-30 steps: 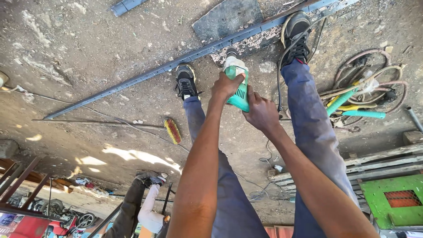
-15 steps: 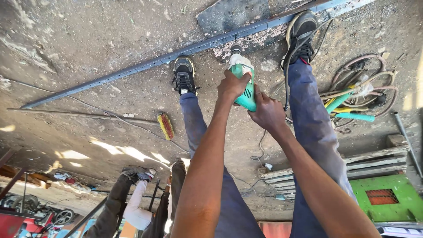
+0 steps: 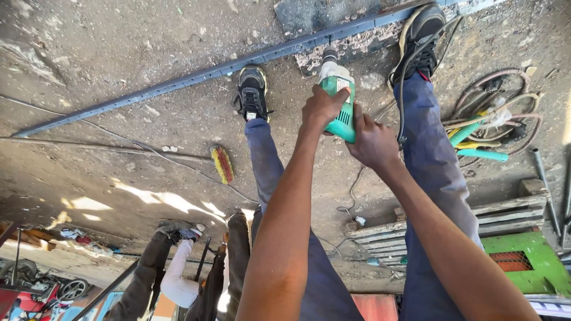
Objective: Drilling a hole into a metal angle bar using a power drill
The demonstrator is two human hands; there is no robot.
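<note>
While both hands close around the green power drill [image 3: 338,101] in the upper middle of the frame, its nose points down at the long metal bar [image 3: 196,76] that runs from the left edge up to the top right across the concrete floor [image 3: 107,41]. The left hand [image 3: 322,107] wraps the drill's body with its fingers curled shut over the top; the right hand [image 3: 372,141] grips the handle end just below, fingers closed tight on it. The left shoe [image 3: 252,92] stands just below the bar and the right shoe [image 3: 419,41] rests against it at the top right, with the drill's cable [image 3: 403,107] trailing past that leg.

Small holes show along the bar to the left of the drill, so part of the drilling looks done; whether the bit is in the metal now cannot be made out.

A brush [image 3: 223,163] lies left of centre, coiled hoses [image 3: 499,119] sit at the right, and a green machine [image 3: 535,264] occupies the lower right. Another person [image 3: 178,267] stands at the lower left.
</note>
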